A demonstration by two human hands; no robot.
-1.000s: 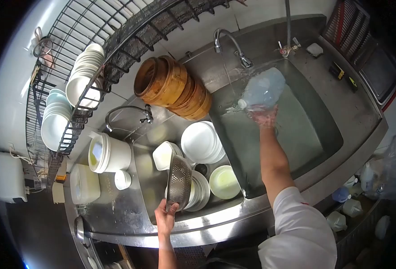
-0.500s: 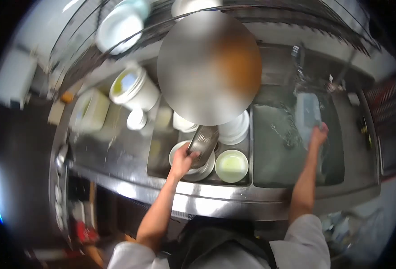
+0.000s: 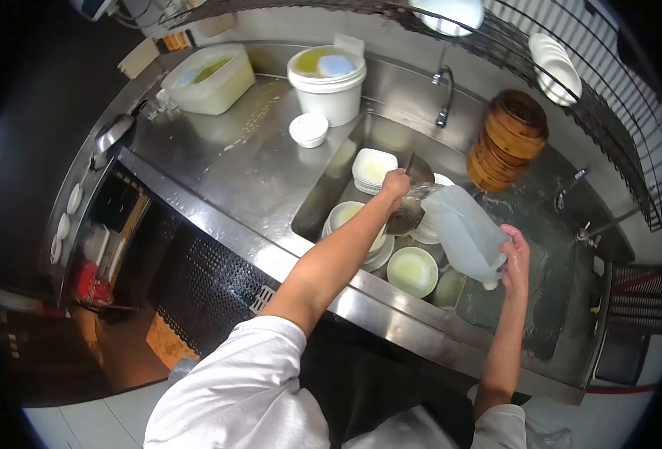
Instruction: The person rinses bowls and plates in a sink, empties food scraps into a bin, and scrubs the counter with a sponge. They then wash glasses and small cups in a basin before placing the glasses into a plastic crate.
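Observation:
My right hand (image 3: 517, 258) grips a translucent plastic container (image 3: 462, 233), which is tilted to the left over the divider between the two sinks. Water spills from its mouth onto a dark metal pan-like piece (image 3: 404, 220) that my left hand (image 3: 396, 185) holds by its edge. The container hides part of that piece. Below them, the left sink holds a stack of squarish white dishes (image 3: 374, 166), round bowls and plates (image 3: 344, 217) partly behind my left forearm, and a white bowl (image 3: 412, 272) with cloudy yellowish liquid.
Water fills the right sink (image 3: 544, 280). Bamboo steamers (image 3: 507, 142) stand behind it, near a tap (image 3: 443, 97). On the left counter are a white bucket (image 3: 327, 93), a plastic tub (image 3: 211, 84) and small stacked bowls (image 3: 308, 130). A wire rack (image 3: 615, 131) hangs overhead.
My right hand has lifted the container out of the right sink and leftward, tilting it. My left hand has raised the metal piece toward it. The view has turned left.

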